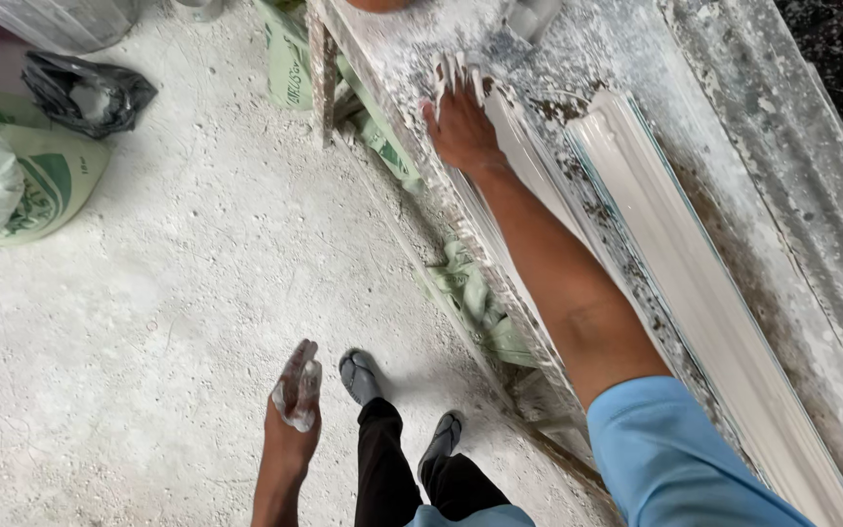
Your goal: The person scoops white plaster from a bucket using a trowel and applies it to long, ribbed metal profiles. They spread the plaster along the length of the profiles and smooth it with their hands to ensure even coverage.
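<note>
My right hand (459, 119) lies flat, fingers spread and white with plaster, on the near end of a long white moulding strip (524, 161) on a plaster-caked workbench (412, 59). A second long white moulding (704, 293) lies beside it to the right. Hanging low over the floor, my left hand (295, 400) has fingers coated in wet white plaster and grips no tool. My feet in dark sandals (361, 376) stand next to the bench.
Green-and-white sacks (36, 185) and a black plastic bag (90, 93) sit at the left on the dusty white floor (197, 293). More green sacks (470, 293) are tucked under the bench. A corrugated sheet (792, 146) runs along the right.
</note>
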